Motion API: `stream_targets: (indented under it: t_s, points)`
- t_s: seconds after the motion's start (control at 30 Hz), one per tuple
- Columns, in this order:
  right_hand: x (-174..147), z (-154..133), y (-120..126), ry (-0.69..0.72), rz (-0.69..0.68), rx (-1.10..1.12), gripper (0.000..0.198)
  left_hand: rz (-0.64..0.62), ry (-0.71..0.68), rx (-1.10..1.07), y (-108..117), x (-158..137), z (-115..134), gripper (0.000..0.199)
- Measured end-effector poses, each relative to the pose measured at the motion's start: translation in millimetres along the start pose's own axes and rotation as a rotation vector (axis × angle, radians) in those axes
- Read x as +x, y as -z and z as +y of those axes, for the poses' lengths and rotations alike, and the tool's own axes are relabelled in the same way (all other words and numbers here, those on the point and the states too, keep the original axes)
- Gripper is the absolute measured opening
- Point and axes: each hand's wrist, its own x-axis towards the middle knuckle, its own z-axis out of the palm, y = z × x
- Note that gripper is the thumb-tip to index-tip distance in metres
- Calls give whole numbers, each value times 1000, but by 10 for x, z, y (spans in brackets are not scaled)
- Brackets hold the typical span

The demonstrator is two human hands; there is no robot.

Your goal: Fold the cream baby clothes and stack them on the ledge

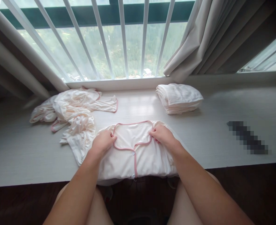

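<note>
A cream-white buttoned top [119, 162] with pink piping lies on the light ledge in front of me, its neckline toward the window and its lower part over the front edge. My left hand [104, 140] is closed on the left side of the neckline. On the opposite side, my right hand [161, 135] pinches the neckline edge. Between the hands the neck opening is spread wide. Pink trim runs down the middle front, with small buttons along it. The sleeves are hard to make out.
A crumpled heap of cream clothes with pink trim [74, 106] lies at the left, close to the top. Back right sits a folded white stack [179, 98]. A pixelated dark object [249, 137] is on the ledge [138, 106] at right. Curtains [199, 40] flank the barred window.
</note>
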Motion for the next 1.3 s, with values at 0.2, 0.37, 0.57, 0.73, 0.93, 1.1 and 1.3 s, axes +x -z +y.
stream_targets:
  t_s: [0.2,0.37,0.57,0.73,0.93,1.1,1.3]
  points:
    - [28,-125,-31,-36,-185,621,25,-69,156,-584,-56,45,164,30]
    - [13,-305,-86,-47,-274,1100,24,-152,241,-1233,-112,62,441,29]
    - [-1,-367,-182,33,-277,1119,24,-107,184,-1384,-198,78,569,27]
    - [-7,-338,-216,244,-70,841,18,84,-37,-1016,-129,9,508,23]
    - [-118,-333,-120,390,112,310,20,160,-327,-282,-173,-261,553,23]
    - [-115,-304,-98,381,151,35,22,57,-367,-16,-492,-434,622,53]
    - [-128,-272,-105,296,186,-187,21,28,-334,78,-681,-375,640,66]
